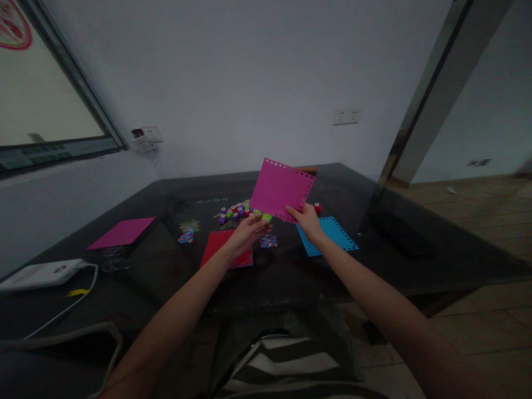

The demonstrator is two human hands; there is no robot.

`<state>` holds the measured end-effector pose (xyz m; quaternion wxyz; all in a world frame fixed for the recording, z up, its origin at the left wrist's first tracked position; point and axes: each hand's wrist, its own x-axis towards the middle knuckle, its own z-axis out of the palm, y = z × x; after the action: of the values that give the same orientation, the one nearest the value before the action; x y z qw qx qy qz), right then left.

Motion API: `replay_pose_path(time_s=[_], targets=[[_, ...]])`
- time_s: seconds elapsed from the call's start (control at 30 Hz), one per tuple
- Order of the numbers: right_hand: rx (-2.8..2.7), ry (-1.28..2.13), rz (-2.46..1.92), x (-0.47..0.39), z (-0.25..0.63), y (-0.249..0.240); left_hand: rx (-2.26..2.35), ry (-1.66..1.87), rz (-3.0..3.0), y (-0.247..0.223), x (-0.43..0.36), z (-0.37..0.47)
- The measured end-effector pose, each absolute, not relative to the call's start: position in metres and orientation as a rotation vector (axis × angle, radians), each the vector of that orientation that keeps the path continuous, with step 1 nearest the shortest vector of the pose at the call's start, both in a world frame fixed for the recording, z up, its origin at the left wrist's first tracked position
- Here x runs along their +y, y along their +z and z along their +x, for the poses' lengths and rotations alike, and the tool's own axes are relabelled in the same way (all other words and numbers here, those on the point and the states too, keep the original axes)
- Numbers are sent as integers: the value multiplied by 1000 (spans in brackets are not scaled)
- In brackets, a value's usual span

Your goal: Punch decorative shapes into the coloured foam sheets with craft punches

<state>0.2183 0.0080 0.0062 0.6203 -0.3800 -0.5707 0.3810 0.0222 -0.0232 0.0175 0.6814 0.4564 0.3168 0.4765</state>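
Observation:
My right hand (306,220) pinches the lower right corner of a pink sheet (280,189) with holes along its edges, raised above the table. Just left of it, my left hand (248,233) has its fingers closed around a small green punch (266,218). Below my left hand lies a red sheet (218,246), partly covered by it. A blue sheet (328,237) with holes along its edges lies under my right wrist. Several coloured punches (235,213) are grouped behind my left hand. Small paper bits (268,241) form a pile between the red and blue sheets.
On the dark table (266,282), another pink sheet (122,233) lies at the left, near clear glasses (114,259) and a white device (41,275) with a cable. A second pile of bits (186,236) and a red punch (318,208) are also there.

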Motion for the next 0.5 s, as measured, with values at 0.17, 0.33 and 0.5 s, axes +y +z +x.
replay_pose_path(time_s=[0.17,0.33,0.5], targets=[[-1332,882,-925,9,219,7,719,1077,1013,19,-25,23],[-1341,871,-930,8,220,8,710,1076,1017,16,-23,22],[-1366,852,-887,7,220,8,704,1072,1037,13,-20,22]])
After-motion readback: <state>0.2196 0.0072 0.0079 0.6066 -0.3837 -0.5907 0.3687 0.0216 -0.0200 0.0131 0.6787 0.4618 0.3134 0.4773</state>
